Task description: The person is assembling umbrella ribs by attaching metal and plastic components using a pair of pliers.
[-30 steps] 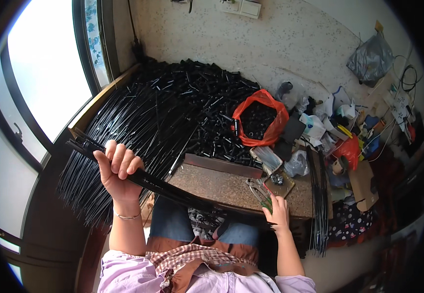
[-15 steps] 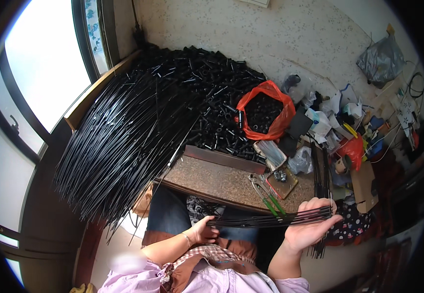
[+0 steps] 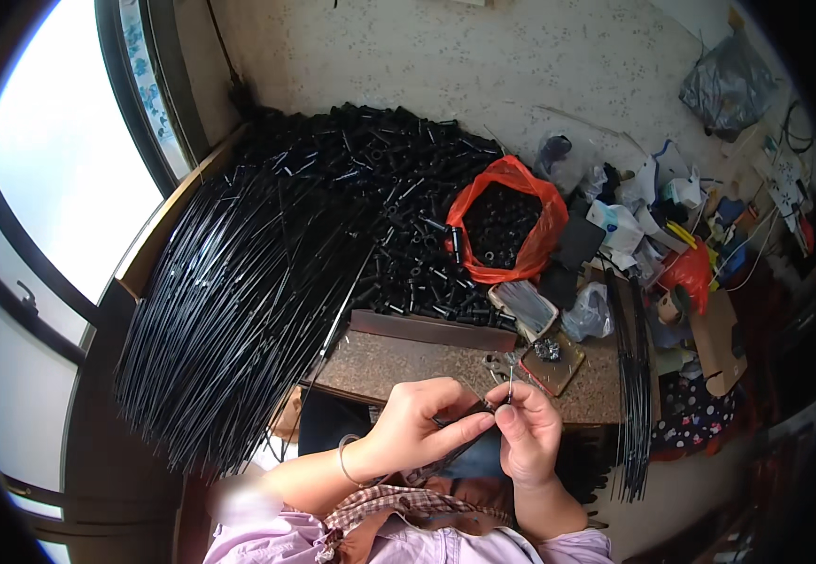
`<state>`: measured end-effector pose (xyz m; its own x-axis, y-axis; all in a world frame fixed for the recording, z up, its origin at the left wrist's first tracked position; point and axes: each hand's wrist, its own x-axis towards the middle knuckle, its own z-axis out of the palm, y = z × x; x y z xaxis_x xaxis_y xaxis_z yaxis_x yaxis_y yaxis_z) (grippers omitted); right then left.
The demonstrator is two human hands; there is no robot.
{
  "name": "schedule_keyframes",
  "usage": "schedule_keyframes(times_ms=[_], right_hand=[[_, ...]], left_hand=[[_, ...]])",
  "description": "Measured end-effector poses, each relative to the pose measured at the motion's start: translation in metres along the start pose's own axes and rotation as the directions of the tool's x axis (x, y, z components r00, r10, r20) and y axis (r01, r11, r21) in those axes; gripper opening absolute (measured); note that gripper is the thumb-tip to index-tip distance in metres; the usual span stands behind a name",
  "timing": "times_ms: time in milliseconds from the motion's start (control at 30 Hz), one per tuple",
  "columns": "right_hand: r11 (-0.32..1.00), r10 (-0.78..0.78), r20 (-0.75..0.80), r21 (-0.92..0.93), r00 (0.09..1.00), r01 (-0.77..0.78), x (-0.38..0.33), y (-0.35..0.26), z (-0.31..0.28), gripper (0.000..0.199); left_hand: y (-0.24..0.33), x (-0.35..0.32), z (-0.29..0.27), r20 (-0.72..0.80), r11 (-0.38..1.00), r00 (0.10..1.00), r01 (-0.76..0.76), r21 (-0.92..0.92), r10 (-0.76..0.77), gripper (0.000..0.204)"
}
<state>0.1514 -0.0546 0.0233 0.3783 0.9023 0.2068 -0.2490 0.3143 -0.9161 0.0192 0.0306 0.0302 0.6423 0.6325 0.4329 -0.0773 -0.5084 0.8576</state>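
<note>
My left hand and my right hand meet over my lap at the table's front edge. Between its thumb and fingers my right hand pinches a thin black rod whose fine silvery tip points up. The fingers of my left hand are closed on thin black rods, which run below the hand and are partly hidden by it. On the left, a big fan of long black rods lies over the table. Behind the hands is a pair of pliers; its green handles are covered now.
A heap of short black tubular parts fills the back. Beside it stands a red plastic bag of small black pieces. A shallow tray holds silvery bits. Another rod bundle hangs over the right edge, near clutter and a cardboard box.
Both hands have come together in the middle; the right moved left and the left moved up and right. The rod bundle stretched between them is now mostly hidden beneath the hands.
</note>
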Motion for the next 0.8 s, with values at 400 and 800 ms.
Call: schedule_keyframes(times_ms=[400,800], right_hand=[[0.979,-0.081,-0.323,0.152,0.943,0.136,0.056,0.037,-0.077,0.012],[0.965,0.105,-0.139,0.252,0.985,-0.068,0.049,0.022,-0.085,0.019]], left_hand=[[-0.132,0.152,0.028,0.231,0.989,0.968,0.117,-0.085,-0.095,0.024],[-0.206,0.233,0.079,0.211,0.43,0.973,-0.23,0.873,0.093,0.013]])
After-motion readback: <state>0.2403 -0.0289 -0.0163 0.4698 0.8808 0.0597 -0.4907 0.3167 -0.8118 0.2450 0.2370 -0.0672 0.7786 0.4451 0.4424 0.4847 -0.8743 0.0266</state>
